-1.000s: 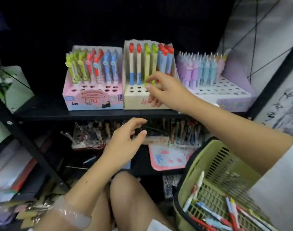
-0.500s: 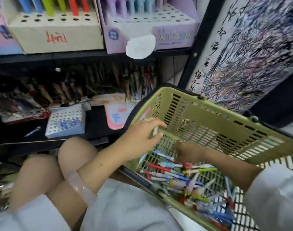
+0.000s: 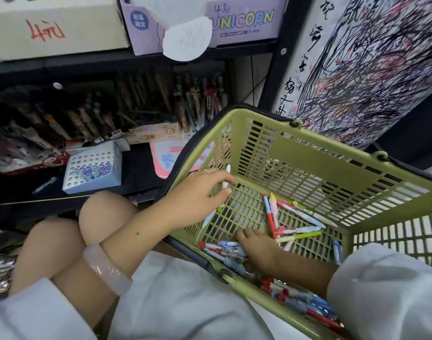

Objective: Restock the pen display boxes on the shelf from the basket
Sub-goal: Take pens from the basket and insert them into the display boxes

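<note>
The green plastic basket [image 3: 332, 155] rests tilted on my lap at the right. Loose pens [image 3: 296, 229] in red, blue, pink and yellow-green lie on its floor and pile up at its near wall. My left hand [image 3: 200, 192] reaches over the basket's left wall and pinches a white pen [image 3: 225, 184] that leans there, between thumb and forefinger. My right hand [image 3: 258, 249] lies deep in the basket, its fingers curled over a bunch of red-and-blue pens [image 3: 222, 247]. Only the fronts of the beige display box [image 3: 50, 25] and the purple unicorn display box [image 3: 234, 20] show at the top edge.
The lower shelf holds dark packed pens [image 3: 136, 99] and a small white box with holes [image 3: 92, 168]. A black shelf post [image 3: 278, 69] and a scribbled test board [image 3: 369, 69] stand right of the shelves. My bare knees [image 3: 99, 217] sit between shelf and basket.
Both hands left the display boxes and came down into the basket as the view dropped. Since then the right hand slid toward the near left corner.
</note>
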Demonstrator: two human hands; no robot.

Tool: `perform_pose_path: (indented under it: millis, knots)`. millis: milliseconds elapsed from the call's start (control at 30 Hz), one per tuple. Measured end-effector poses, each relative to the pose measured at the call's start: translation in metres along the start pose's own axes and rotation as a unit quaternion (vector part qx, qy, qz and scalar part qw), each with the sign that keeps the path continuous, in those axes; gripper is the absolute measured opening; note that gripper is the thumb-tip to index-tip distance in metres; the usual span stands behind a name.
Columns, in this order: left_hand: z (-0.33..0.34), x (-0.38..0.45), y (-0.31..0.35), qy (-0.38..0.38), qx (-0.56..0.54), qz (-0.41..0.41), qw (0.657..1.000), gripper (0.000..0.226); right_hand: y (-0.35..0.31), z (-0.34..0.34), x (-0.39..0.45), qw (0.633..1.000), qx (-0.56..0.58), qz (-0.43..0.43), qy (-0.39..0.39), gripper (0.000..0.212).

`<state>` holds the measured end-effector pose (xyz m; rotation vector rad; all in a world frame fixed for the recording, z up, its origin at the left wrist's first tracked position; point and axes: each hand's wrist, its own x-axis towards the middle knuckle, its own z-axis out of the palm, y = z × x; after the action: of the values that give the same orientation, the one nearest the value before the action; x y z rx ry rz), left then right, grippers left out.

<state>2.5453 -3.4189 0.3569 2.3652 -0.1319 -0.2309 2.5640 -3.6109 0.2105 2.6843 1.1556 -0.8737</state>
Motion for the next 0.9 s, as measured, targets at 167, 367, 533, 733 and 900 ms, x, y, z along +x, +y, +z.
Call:
perform_pose_path:
  millis: [167,367,533,733,900]
  knots:
    - [-0.001,-0.002,0.001,0.005,-0.016,0.005,1.0,0.024,0.0,-0.005,0.006,0.998,0.05,0.019,-0.015,0.031]
    - [-0.006,-0.004,0.002,0.052,-0.059,-0.005,0.997,0.022,0.018,-0.03,0.005,0.966,0.243,0.083,0.017,0.015]
    - [-0.007,0.0,0.005,0.105,-0.157,-0.059,0.98,0.018,0.032,-0.086,-0.014,0.817,0.541,0.11,0.166,0.024]
    - [0.012,0.003,0.026,-0.108,-0.26,-0.137,0.95,0.067,0.004,-0.146,-0.019,0.623,0.752,-0.002,0.216,0.02]
    - [0.015,0.002,0.034,-0.051,-0.271,-0.125,0.953,0.055,-0.017,-0.169,-0.02,0.568,0.788,-0.034,0.236,0.021]
